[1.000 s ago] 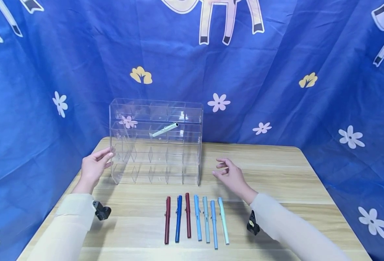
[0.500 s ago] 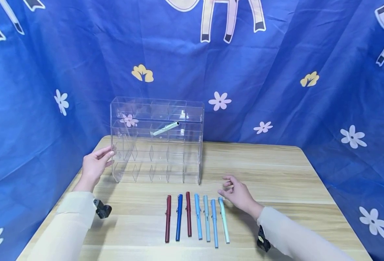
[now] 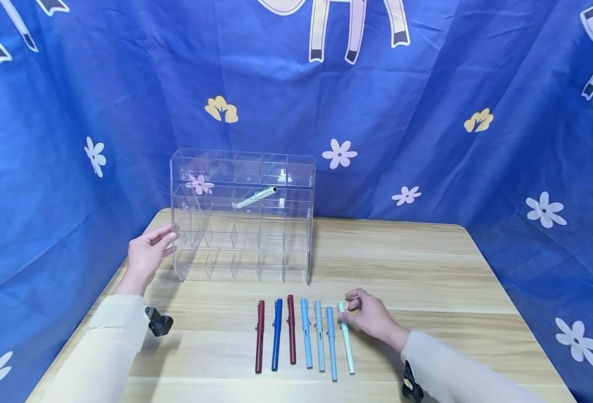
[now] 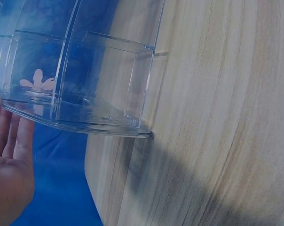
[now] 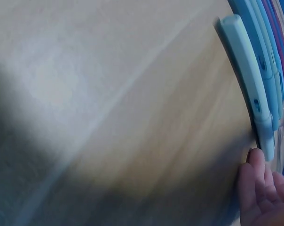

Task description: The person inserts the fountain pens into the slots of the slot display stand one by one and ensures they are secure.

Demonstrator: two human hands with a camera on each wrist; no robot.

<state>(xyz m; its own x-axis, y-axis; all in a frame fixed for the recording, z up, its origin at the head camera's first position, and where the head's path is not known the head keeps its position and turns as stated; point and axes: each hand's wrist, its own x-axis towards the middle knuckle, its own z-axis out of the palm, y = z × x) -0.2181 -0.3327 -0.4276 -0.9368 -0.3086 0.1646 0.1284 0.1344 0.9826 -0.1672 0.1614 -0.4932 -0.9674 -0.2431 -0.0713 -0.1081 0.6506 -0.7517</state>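
The left-wrist view cut off the left hand [image 4: 12, 176] at eight o'clock and the clear rack [image 4: 95, 129] at eleven. The right-wrist view cropped the right hand [image 5: 264, 197] at four o'clock.

"What stands left of centre in the frame?"
"A clear acrylic rack [image 3: 246, 242], upright, divided into stacked tiers of small compartments. A mint-green pen [image 3: 256, 198] slants in its upper half, right end higher; through see-through walls I can't fairly say which compartment."
"And at lower centre?"
"Seven lie in a row, clip ends toward the top of the frame. From the left: a dark red pen [image 3: 260, 336], a royal blue pen [image 3: 276, 334], a second dark red pen [image 3: 292, 330], a sky-blue pen [image 3: 307, 333], a grey-teal pen [image 3: 319, 336], a mid-blue pen [image 3: 332, 344]."
"The last?"
"A pale mint pen [image 3: 346, 340], flat, its clip end angled slightly leftward, just beside the mid-blue one."
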